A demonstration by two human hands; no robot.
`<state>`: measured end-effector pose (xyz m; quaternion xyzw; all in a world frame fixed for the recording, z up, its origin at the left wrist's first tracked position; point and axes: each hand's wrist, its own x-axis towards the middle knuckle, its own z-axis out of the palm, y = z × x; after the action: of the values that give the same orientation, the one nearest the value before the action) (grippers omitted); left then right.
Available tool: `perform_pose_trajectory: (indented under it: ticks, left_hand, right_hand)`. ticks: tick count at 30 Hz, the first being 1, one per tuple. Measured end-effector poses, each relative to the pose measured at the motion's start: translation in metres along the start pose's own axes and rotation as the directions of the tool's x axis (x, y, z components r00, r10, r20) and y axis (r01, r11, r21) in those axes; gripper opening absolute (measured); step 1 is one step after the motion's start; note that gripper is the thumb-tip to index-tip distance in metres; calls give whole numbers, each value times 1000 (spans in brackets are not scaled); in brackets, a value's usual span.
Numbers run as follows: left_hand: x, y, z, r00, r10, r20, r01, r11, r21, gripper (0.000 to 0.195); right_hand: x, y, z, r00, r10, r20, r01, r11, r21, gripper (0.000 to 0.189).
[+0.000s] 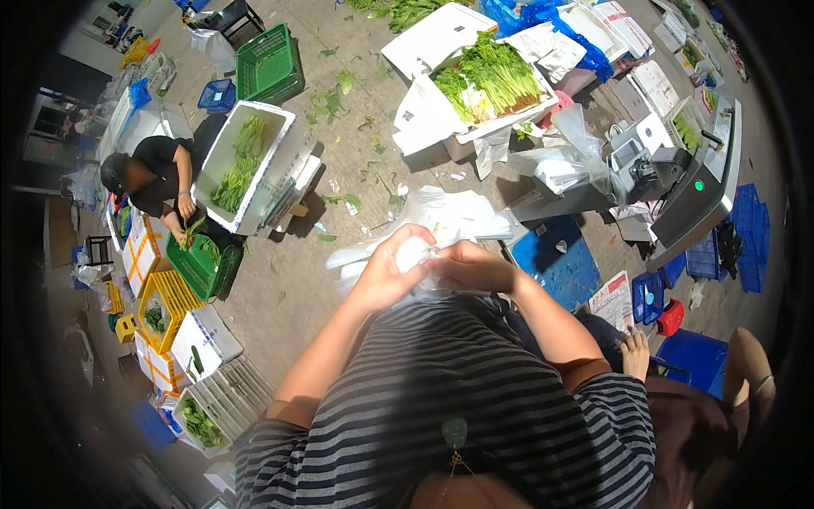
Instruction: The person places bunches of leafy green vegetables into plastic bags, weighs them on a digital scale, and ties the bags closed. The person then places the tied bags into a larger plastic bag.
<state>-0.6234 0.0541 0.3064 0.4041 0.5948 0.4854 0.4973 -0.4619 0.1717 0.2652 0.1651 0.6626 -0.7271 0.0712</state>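
Observation:
Close in front of my striped shirt, both hands meet around a bunched piece of thin white plastic. My left hand wraps around it, with the thumb and fingers curled about the white bundle. From the other side, the fingers of my right hand pinch its edge. Just beyond and partly under my hands lies a stack of clear and white plastic bags. How much of the plastic hangs below my hands is hidden by them.
A foam box of leafy greens stands ahead; a weighing scale with a screen is to the right. At left, a person handles greens over a green basket, beside a foam box. Another person is close at right.

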Motion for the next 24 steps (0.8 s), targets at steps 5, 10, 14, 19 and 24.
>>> perform_pose_trajectory:
  ticks: [5, 10, 14, 19, 24]
  left_hand:
    - [-17, -7, 14, 980, 20, -197, -37, 996, -85, 23]
    - [-32, -14, 23, 937, 3, -349, -35, 996, -85, 22]
    - [-39, -17, 9, 871, -68, -487, -3, 990, -144, 21]
    - [-39, -11, 5, 934, -130, -334, 20, 949, -315, 24]
    - [-34, -2, 0, 971, -90, -222, 22, 956, -292, 25]
  right_hand:
    - [1, 18, 45, 857, -250, -449, 274, 962, -14, 27]
    - [-12, 16, 27, 484, -475, -735, 642, 764, -71, 26]
    - [-43, 2, -18, 495, 25, -868, 782, 423, 458, 25]
    - [-9, -14, -53, 483, 150, -863, 350, 870, 347, 22]
    - [14, -13, -52, 822, -243, -515, 138, 962, -234, 35]
